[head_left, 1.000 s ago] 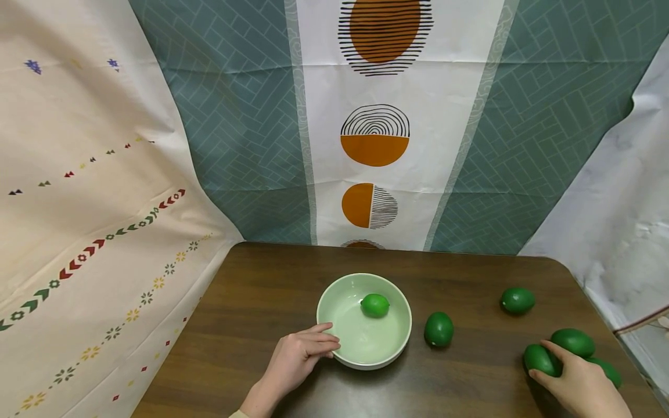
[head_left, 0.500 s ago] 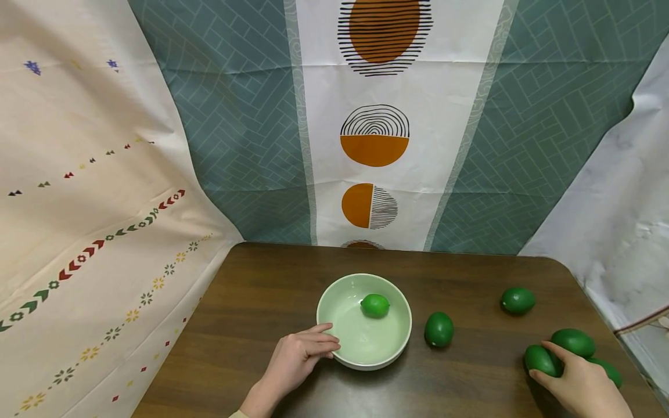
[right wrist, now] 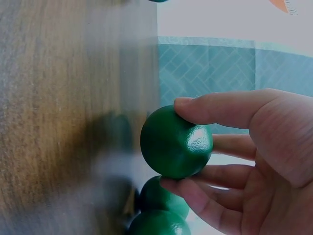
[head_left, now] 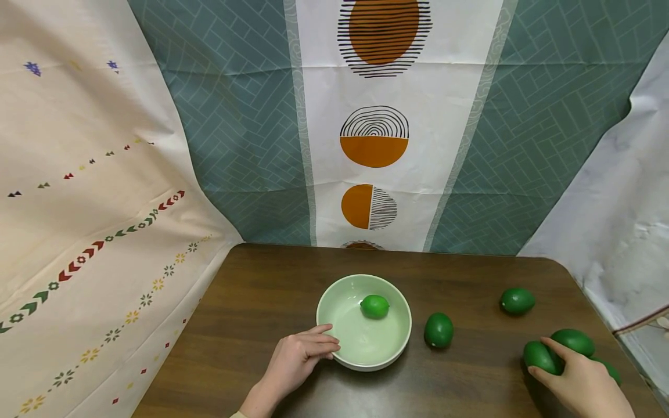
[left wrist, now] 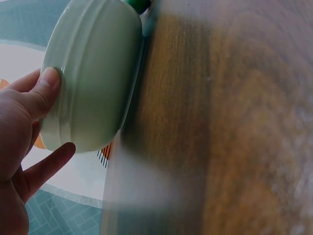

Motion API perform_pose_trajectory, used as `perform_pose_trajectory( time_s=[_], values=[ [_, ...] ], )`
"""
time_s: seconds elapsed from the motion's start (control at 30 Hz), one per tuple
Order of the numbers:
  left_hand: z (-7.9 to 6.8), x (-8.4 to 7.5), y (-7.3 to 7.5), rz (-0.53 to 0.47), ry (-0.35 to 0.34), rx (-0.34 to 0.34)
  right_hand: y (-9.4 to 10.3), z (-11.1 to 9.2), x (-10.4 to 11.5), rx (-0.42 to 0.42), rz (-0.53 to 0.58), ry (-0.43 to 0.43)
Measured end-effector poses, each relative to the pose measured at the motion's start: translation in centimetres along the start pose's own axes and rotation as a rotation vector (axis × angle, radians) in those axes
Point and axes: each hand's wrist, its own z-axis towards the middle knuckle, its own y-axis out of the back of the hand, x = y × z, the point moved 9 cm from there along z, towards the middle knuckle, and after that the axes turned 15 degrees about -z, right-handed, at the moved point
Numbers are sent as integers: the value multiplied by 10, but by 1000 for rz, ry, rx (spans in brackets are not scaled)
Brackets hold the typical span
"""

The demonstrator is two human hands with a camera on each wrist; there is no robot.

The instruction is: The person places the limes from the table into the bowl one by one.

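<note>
A pale green bowl (head_left: pixel 351 348) stands on the table with a bright green lime (head_left: pixel 374 306) inside. My left hand (head_left: pixel 303 354) pinches its near-left rim; in the left wrist view the thumb (left wrist: pixel 46 88) presses the outer wall. At the right, my right hand (head_left: pixel 585 380) grips a glossy dark green oval fruit (right wrist: pixel 171 142) between thumb and fingers. Just behind the held fruit lies a similar dark green fruit (head_left: pixel 574 341), and another fruit (head_left: pixel 607 370) is partly hidden by the hand.
One dark green fruit (head_left: pixel 439 330) rests right of the bowl, and another fruit (head_left: pixel 517 301) lies at the back right of the brown wooden table (head_left: pixel 261 290). Patterned cloths (head_left: pixel 235 116) hang behind the table and along its sides.
</note>
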Motion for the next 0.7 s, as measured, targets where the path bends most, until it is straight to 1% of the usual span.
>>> perform_pose_trajectory(
  time_s=[0.13, 0.33, 0.43, 0.6, 0.7],
  values=[
    [0, -2, 1, 16, -20, -6, 4, -1, 2, -13, -4, 2],
    [0, -1, 1, 11, -13, -5, 9, -1, 4, -29, -7, 7],
    [0, -1, 0, 9, -15, -4, 10, 2, 5, -24, -7, 7],
    [0, 0, 0, -7, 13, 1, 13, 3, 10, -21, -8, 23],
    [0, 0, 0, -9, 25, 2, 22, 1, 19, -54, -7, 43]
  ],
)
